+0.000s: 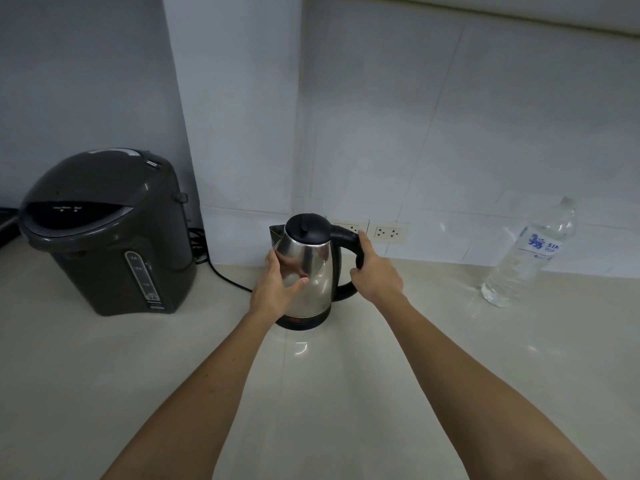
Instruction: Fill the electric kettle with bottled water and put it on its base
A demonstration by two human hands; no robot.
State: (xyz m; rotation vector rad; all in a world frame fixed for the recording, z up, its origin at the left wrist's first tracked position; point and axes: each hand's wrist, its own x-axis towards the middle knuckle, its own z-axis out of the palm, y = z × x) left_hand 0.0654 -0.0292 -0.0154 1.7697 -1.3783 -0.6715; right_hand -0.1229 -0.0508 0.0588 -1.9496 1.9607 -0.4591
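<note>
The shiny kettle [306,271] sits on its black base [301,322] on the pale counter [311,393], near the wall. Its lid is shut. The right hand [375,271] is wrapped around the black handle. The left hand [277,287] lies flat against the kettle's side, fingers spread. A big dark water pot [104,233] stands to the left, with a black cord [225,277] running behind the kettle. The water bottle [530,254] stands well apart on the right. Two wall sockets [388,233] are behind the kettle.

Kitchen: tiled wall [450,133], countertop [104,358], hot-water dispenser [104,237].
</note>
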